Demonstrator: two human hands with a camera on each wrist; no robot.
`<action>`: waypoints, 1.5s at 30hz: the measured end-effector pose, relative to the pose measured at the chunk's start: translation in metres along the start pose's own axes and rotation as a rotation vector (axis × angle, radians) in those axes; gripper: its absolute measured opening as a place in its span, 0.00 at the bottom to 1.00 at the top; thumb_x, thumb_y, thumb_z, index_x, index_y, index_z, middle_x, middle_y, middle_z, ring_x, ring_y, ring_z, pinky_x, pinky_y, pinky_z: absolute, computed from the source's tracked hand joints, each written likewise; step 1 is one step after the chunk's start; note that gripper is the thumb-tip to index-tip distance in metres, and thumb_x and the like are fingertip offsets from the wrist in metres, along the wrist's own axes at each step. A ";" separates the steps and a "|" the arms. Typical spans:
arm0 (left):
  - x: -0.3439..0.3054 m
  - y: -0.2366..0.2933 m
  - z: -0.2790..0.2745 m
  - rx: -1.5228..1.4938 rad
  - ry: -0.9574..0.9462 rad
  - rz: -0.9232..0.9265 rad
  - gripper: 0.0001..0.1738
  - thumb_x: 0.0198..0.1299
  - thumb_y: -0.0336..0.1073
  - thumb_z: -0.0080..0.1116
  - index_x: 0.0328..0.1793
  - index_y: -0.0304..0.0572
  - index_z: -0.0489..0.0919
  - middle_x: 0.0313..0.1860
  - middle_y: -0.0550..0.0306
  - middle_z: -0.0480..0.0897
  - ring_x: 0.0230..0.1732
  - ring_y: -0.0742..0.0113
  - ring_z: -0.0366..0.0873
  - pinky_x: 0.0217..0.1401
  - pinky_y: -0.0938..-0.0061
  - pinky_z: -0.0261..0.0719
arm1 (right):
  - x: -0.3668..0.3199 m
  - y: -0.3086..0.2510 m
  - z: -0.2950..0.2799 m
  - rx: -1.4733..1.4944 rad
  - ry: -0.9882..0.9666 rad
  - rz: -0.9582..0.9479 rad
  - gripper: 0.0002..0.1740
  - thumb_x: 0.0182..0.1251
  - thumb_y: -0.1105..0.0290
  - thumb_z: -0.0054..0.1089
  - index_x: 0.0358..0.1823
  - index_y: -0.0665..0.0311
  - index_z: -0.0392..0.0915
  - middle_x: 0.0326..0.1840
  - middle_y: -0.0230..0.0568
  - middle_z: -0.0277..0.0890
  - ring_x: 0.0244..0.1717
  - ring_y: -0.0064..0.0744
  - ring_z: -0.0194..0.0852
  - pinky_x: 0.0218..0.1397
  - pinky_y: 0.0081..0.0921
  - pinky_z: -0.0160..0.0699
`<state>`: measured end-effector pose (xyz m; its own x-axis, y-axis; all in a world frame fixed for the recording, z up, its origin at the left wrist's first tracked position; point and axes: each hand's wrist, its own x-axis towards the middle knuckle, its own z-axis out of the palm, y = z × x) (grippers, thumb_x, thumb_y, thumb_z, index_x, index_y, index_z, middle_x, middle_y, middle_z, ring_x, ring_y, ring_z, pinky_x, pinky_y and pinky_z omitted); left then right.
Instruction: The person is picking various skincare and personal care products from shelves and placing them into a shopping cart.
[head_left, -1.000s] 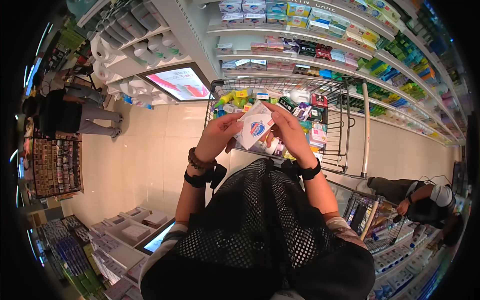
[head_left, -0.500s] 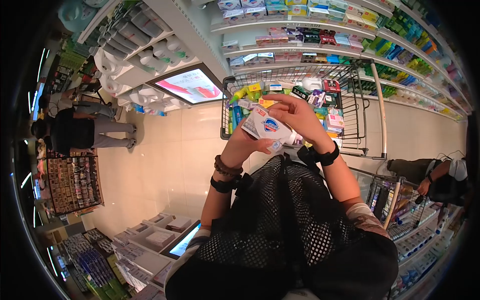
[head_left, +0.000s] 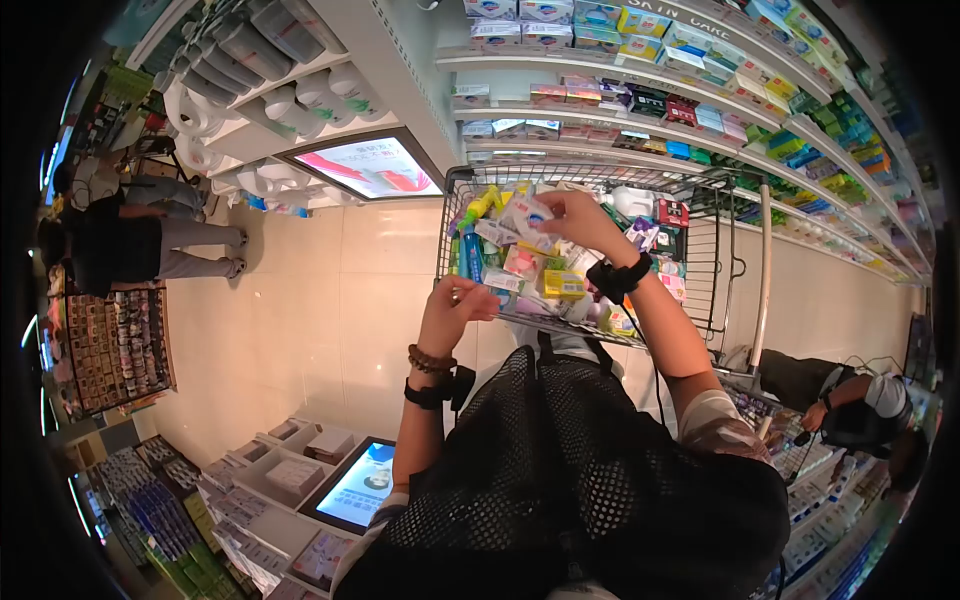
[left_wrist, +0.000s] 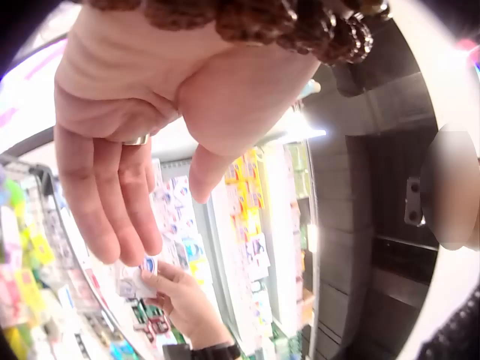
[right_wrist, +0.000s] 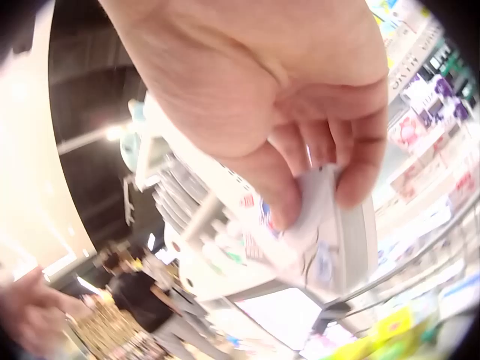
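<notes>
My right hand [head_left: 582, 222] pinches a white soap box [head_left: 525, 218] with a blue and red logo, over the far left part of the loaded shopping cart [head_left: 722, 262]. In the right wrist view, the thumb lies on one side of the soap box [right_wrist: 319, 240] and the fingers on the other. My left hand [head_left: 455, 308] holds nothing and is by the cart's near left corner, its fingers loosely bent. A ring and a beaded bracelet [left_wrist: 262, 19] show on that arm in the left wrist view. Boxes and bottles fill the cart, among them a yellow box [head_left: 564, 284].
Shelves of boxed goods [head_left: 620, 70] line the far side. At the left stand a lit screen [head_left: 370, 168] and shelves of white bottles [head_left: 325, 95]. One person [head_left: 130, 245] stands at far left, another [head_left: 850, 400] at right by a second cart. A low display [head_left: 290, 475] is at near left.
Both hands held the soap box in front of the body. The left hand has let go and drawn left; the right has carried the box forward over the cart.
</notes>
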<state>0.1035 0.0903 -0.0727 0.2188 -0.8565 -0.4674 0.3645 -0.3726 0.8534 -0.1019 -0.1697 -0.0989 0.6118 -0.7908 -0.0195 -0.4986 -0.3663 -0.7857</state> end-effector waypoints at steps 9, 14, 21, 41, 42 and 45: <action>-0.029 0.000 -0.098 0.211 0.502 -0.154 0.26 0.76 0.36 0.56 0.75 0.38 0.63 0.50 0.44 0.86 0.45 0.61 0.87 0.47 0.68 0.88 | 0.227 0.101 0.053 -0.583 0.525 -0.450 0.21 0.61 0.77 0.57 0.57 0.58 0.76 0.56 0.38 0.79 0.60 0.39 0.77 0.59 0.41 0.71; -0.032 -0.023 -0.100 0.114 0.534 -0.304 0.29 0.75 0.38 0.57 0.78 0.41 0.63 0.52 0.45 0.86 0.46 0.58 0.88 0.46 0.69 0.87 | 0.258 0.121 0.072 -0.592 0.621 -0.409 0.21 0.63 0.76 0.58 0.58 0.55 0.77 0.56 0.33 0.79 0.62 0.35 0.77 0.65 0.44 0.66; -0.010 -0.009 -0.098 0.148 0.396 -0.323 0.30 0.76 0.36 0.57 0.79 0.38 0.61 0.52 0.44 0.86 0.47 0.61 0.87 0.48 0.70 0.85 | 0.277 0.132 0.064 -0.745 0.536 -0.224 0.19 0.62 0.78 0.58 0.54 0.54 0.82 0.49 0.34 0.83 0.53 0.37 0.81 0.65 0.43 0.64; -0.008 0.004 -0.140 0.203 0.307 -0.322 0.29 0.77 0.38 0.55 0.79 0.40 0.63 0.53 0.47 0.85 0.49 0.60 0.87 0.50 0.69 0.85 | 0.315 0.139 0.055 -0.724 0.058 -0.044 0.22 0.64 0.78 0.54 0.59 0.58 0.82 0.43 0.52 0.86 0.48 0.55 0.85 0.55 0.52 0.80; -0.007 0.004 -0.141 0.208 0.314 -0.319 0.29 0.77 0.38 0.55 0.79 0.39 0.63 0.53 0.47 0.85 0.49 0.60 0.87 0.50 0.69 0.85 | 0.317 0.143 0.056 -0.708 -0.006 -0.008 0.23 0.65 0.78 0.54 0.61 0.58 0.81 0.45 0.52 0.86 0.51 0.54 0.85 0.59 0.50 0.79; -0.008 0.007 -0.147 0.241 0.315 -0.332 0.29 0.77 0.38 0.55 0.79 0.39 0.63 0.53 0.47 0.85 0.49 0.60 0.87 0.50 0.69 0.85 | 0.316 0.158 0.067 -0.770 0.089 -0.121 0.23 0.64 0.78 0.55 0.61 0.58 0.80 0.50 0.52 0.85 0.56 0.52 0.83 0.62 0.47 0.78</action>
<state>0.2372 0.1466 -0.0967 0.4023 -0.5425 -0.7375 0.2497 -0.7100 0.6585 0.0533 -0.4445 -0.2710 0.6533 -0.7484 0.1142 -0.7373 -0.6632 -0.1285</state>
